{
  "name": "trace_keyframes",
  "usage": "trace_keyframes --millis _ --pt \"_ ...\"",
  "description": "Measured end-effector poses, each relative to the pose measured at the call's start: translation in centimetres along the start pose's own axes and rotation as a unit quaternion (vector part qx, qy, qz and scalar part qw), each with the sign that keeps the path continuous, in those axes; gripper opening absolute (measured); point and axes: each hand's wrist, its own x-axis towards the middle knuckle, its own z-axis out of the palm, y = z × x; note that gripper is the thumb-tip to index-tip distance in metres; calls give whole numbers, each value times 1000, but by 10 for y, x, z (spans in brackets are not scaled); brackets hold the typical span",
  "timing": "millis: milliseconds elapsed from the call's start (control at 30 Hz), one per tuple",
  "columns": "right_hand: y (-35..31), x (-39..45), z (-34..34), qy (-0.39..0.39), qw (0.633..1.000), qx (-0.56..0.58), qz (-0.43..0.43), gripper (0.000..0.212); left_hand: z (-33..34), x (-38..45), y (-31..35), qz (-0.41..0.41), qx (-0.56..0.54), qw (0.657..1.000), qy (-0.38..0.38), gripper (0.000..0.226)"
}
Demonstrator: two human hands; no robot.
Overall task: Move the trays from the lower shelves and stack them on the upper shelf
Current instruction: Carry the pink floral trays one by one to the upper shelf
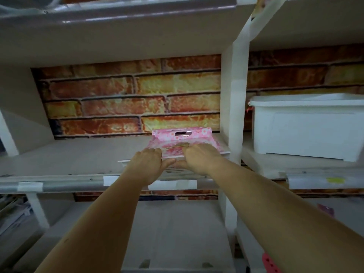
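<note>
A pink floral tray (pixel 177 137) with a slot handle in its far wall lies on the upper shelf (pixel 69 158), at the right of the bay against the white upright. It seems to sit on a paler tray whose near rim (pixel 126 161) shows beneath. My left hand (pixel 149 160) and my right hand (pixel 197 156) are side by side on the near edge of the pink tray, fingers laid over its rim and thumbs under it. The near part of the tray is hidden by both hands.
A brick-pattern wall (pixel 128 95) backs the shelves. A white plastic bin (pixel 307 125) stands in the bay to the right. A white upright (pixel 234 107) divides the two bays. The lower shelf (pixel 177 223) lies below, and another shelf board (pixel 118 32) hangs overhead.
</note>
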Motion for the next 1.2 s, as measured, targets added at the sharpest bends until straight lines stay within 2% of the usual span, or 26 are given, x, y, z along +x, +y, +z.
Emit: trace_keyframes --millis 233,533,700,900,1033,1200 --pt "-4 6 5 0 1000 24 -12 57 2 2 -10 20 52 998 17 59" --pt "2 13 14 -39 998 -1 42 55 13 16 -7 21 -18 999 -27 58" --pt "2 20 15 -74 994 2 79 61 15 25 -1 -2 -34 998 -61 63" --pt "5 15 24 -49 994 7 93 44 21 31 1 -20 -57 994 -87 61" --pt "5 14 25 -49 994 10 94 38 24 32 8 -27 -51 991 -120 48" --pt "7 15 24 -51 994 21 99 39 20 35 12 -32 -78 995 -59 42"
